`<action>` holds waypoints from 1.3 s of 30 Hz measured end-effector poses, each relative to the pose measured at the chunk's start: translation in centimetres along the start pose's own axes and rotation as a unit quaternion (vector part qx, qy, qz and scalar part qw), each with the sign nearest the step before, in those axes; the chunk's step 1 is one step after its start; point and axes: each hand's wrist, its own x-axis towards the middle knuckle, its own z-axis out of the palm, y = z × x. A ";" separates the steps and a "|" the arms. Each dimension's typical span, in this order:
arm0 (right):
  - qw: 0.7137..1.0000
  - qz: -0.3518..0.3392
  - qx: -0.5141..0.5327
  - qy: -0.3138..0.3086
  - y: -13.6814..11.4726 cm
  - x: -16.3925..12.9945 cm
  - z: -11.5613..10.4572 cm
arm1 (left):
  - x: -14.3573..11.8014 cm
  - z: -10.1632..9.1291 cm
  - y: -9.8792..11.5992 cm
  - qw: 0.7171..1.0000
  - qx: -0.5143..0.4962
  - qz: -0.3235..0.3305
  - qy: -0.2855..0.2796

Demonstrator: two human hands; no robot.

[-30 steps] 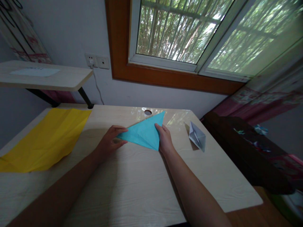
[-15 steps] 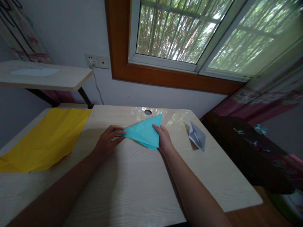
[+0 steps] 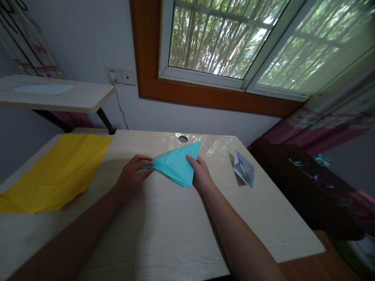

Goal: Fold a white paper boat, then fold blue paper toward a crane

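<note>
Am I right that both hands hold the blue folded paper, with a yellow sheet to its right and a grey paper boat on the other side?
Not quite: in the head view the yellow sheet lies left of the blue folded paper, which both the left hand and right hand hold; the grey paper boat sits right.

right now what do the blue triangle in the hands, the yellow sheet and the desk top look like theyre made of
The blue triangle looks like thin matte paper: sharp folded edges, layers showing at its near corner. The yellow sheet also seems to be paper, matte, with creases and wrinkles. The desk top looks like pale wood-grain laminate or board, smooth and glossy, since it reflects window light near its far edge; whether it is solid wood cannot be told.
</note>
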 end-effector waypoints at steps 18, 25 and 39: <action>0.980 -0.084 -0.098 -0.154 0.5 -0.7 -0.2 | 0.4 -0.3 -1.2 0.993 -0.011 -0.075 0.089; 0.965 -0.093 -0.130 -0.206 -0.1 -1.1 -0.4 | 0.5 -0.5 -1.1 0.987 -0.046 -0.113 0.106; 0.949 -0.094 -0.267 -0.138 -0.2 -0.8 -0.4 | 0.5 -0.9 -2.4 0.932 -0.110 -0.234 0.253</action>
